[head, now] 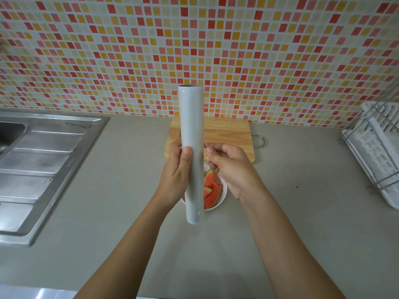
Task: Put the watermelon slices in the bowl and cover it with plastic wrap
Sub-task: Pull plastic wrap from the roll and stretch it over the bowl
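A long white roll of plastic wrap (191,130) stands upright in the air above the counter. My left hand (177,171) grips its lower half, thumb across the front. My right hand (228,167) pinches the loose clear edge of the film at the roll's right side. Below and behind the roll sits a white bowl (222,198) holding several red watermelon slices (211,188) with green rind. The roll and my hands hide the bowl's left part.
A wooden cutting board (228,134) with a metal handle lies behind the bowl against the mosaic-tiled wall. A steel sink and drainboard (43,160) fill the left side. A white dish rack (377,147) stands at the right on the grey counter (121,190).
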The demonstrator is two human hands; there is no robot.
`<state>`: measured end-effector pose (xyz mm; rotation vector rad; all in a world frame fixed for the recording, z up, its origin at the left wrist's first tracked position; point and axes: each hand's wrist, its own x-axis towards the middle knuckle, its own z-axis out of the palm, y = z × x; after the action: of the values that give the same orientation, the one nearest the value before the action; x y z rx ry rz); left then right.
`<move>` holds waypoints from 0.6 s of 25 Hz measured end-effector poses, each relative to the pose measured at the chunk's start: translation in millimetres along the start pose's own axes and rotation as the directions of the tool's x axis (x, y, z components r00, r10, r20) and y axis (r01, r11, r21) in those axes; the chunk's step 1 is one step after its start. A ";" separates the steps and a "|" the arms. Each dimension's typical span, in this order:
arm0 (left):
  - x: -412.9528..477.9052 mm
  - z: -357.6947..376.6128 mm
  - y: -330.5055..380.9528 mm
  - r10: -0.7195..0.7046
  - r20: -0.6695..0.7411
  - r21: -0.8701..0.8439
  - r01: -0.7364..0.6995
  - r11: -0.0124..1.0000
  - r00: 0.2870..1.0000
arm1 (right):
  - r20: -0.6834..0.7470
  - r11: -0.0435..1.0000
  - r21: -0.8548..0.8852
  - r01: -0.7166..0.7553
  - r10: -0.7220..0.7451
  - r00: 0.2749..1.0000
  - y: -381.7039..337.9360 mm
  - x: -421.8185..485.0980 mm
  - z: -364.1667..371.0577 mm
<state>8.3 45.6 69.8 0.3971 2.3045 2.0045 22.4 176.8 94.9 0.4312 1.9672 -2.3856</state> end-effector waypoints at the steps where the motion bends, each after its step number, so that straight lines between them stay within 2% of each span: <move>1: -0.5 0.1 0.4 0.012 -0.001 0.018 -0.012 1.000 1.000 | -0.012 1.000 -0.014 0.008 -0.008 1.000 0.7 -0.7 0.3; 9: 1.0 -1.5 4.1 0.002 -0.039 0.047 0.000 0.999 0.999 | 0.095 0.973 0.208 0.101 -0.123 0.988 -5.9 -6.5 11.8; 15: -1.9 -2.6 7.4 0.040 -0.057 0.129 -0.033 0.991 0.998 | -0.038 0.977 0.146 0.153 -0.149 0.988 -6.4 -3.1 15.7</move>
<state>10.7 43.6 77.2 0.3951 2.4880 1.9160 21.1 162.4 104.4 0.3296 1.9044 -2.6449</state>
